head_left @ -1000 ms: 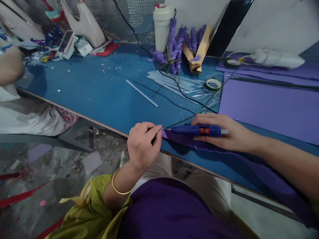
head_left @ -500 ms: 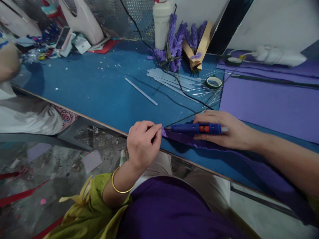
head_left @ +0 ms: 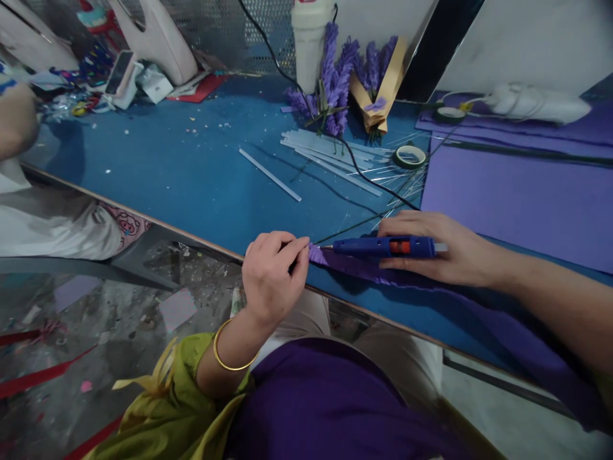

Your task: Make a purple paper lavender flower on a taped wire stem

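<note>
In the head view, my left hand (head_left: 274, 275) pinches the end of a long purple crepe paper strip (head_left: 357, 270) at the table's front edge. My right hand (head_left: 438, 246) is wrapped round a blue hot glue gun (head_left: 383, 246), a clear glue stick poking out of its back. The gun's nozzle points left, at the strip just beside my left fingertips; whether it touches cannot be made out. From there the strip runs right under the gun and my right forearm. A thin dark green stem (head_left: 347, 227) leads to the pinched end.
Clear glue sticks (head_left: 330, 156) and green tape (head_left: 408, 156) lie beyond my hands. Behind them are purple paper flowers (head_left: 338, 76) and a white cup (head_left: 309, 48). Purple sheets (head_left: 517, 198) cover the right side. A black cord (head_left: 354, 163) crosses the table. A co-worker's arm (head_left: 16, 121) is at left.
My right hand and the glue gun have shifted slightly right, drawing the nozzle a little away from my left fingertips. More of the purple strip shows there. My left hand has barely moved.
</note>
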Available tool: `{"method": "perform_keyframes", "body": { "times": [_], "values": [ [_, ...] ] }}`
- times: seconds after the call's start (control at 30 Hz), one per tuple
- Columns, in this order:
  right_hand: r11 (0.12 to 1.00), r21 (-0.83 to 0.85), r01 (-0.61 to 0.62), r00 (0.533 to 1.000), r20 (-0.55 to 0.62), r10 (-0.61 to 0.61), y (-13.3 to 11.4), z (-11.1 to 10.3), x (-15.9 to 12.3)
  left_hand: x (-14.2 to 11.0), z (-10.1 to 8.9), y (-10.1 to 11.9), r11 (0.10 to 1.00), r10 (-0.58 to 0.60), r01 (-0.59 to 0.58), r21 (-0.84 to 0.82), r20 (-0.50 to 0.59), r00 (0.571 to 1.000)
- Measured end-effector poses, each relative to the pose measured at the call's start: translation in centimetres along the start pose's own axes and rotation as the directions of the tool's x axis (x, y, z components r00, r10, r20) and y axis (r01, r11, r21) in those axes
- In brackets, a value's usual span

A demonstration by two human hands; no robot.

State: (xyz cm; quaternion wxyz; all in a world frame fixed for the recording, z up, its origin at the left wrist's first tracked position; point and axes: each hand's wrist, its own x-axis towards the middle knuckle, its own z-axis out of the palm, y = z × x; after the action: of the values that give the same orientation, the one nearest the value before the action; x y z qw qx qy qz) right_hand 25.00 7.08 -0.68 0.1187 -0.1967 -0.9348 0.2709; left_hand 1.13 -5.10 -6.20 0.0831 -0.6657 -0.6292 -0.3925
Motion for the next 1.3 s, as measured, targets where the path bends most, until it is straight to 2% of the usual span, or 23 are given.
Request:
{"method": "perform_keyframes", "body": {
  "times": [0.17, 0.57, 0.8, 1.03, 1.3],
  "values": [
    [1.000, 0.012, -0.022, 1.000, -0.009, 0.022, 0.2, -0.2, -0.4, 0.1, 0.0, 0.1, 1.000, -0.001, 0.001, 0.004, 0.000, 1.000],
    [0.999, 0.025, 0.034, 0.999, -0.018, -0.034, 0.4, -0.4, -1.2, 0.0, 0.0, 0.0, 1.000, 0.009, -0.009, 0.014, -0.005, 1.000],
    [0.999, -0.006, 0.038, 0.999, 0.033, -0.038, 0.1, -0.2, -0.7, 0.1, -0.1, 0.1, 1.000, 0.004, -0.004, 0.020, 0.000, 1.000],
    [0.999, 0.007, 0.042, 0.999, 0.014, -0.042, 0.5, -0.7, -1.4, 0.1, 0.0, 0.0, 1.000, 0.011, -0.011, 0.018, -0.004, 1.000],
    [0.999, 0.004, 0.054, 0.996, 0.068, -0.054, 0.0, -1.0, -1.6, 0.0, 0.0, -0.1, 1.000, 0.013, -0.013, 0.020, -0.002, 1.000]
  ]
}}
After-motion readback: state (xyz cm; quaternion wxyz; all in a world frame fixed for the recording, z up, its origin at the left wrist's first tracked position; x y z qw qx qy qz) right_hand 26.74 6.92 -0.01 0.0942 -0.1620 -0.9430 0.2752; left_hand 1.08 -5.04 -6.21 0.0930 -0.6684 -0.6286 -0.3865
